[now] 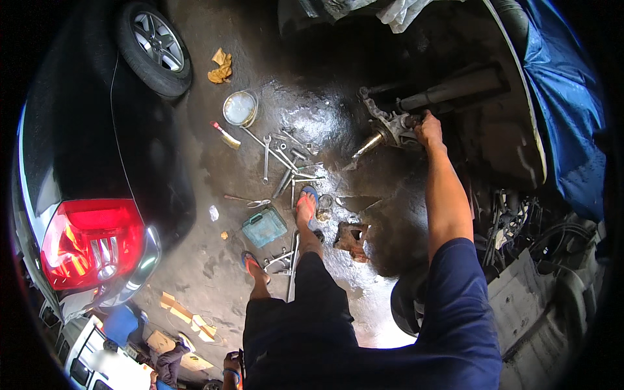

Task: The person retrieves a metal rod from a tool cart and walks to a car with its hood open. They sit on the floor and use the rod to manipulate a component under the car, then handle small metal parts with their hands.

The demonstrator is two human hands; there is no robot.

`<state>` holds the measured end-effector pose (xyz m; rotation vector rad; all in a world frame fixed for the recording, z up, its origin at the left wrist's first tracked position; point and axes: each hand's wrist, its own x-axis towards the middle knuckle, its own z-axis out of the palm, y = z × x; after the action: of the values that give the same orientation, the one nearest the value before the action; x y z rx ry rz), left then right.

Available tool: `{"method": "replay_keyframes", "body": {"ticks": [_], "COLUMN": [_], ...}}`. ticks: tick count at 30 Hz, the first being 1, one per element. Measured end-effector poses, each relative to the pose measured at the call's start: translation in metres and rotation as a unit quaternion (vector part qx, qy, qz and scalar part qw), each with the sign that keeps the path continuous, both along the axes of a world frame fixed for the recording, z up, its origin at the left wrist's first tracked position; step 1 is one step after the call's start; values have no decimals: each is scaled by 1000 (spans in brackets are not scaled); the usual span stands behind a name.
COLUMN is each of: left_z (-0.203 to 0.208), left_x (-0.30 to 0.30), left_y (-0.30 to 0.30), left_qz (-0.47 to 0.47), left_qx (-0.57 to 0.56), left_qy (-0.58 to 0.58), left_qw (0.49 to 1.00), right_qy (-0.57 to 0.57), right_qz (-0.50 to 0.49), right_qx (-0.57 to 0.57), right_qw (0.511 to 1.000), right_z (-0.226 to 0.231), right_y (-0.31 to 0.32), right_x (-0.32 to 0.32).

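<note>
Nearest, the person's left hand (231, 363) hangs low, its fingers' state impossible to tell; wrenches (266, 159) lie ahead of the right foot (306, 207), probably for easy reach; farther out, within the wheel arch (500, 136), the right hand (429, 130) wraps its fingers round the right end of the steering knuckle (391, 123), seemingly to steady it

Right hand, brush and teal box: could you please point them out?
Right hand (429, 129), head view: back of the hand.
Brush (227, 137), head view: pale bristles, near the handle.
Teal box (264, 227), head view: middle of its upper face.
</note>
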<state>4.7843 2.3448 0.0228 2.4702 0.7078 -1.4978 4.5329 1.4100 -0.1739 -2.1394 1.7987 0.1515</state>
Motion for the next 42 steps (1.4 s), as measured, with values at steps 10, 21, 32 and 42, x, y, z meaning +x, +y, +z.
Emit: {"method": "replay_keyframes", "body": {"ticks": [10, 21, 32, 42], "left_z": [-37, -44, -43, -53], "left_x": [6, 22, 35, 98], "left_y": [-40, -108, -100, -79], "left_qz": [155, 72, -19, -53], "left_qx": [-72, -113, -85, -85], "left_qy": [9, 30, 32, 5], "left_qw": [985, 991, 996, 995], "right_qy": [34, 51, 18, -29], "right_qz": [88, 154, -9, -143], "right_qx": [52, 66, 75, 29], "right_qw": [994, 985, 997, 989], "right_z": [4, 20, -9, -1], "right_y": [-25, -19, -19, 112], "right_x": [1, 3, -7, 16]}}
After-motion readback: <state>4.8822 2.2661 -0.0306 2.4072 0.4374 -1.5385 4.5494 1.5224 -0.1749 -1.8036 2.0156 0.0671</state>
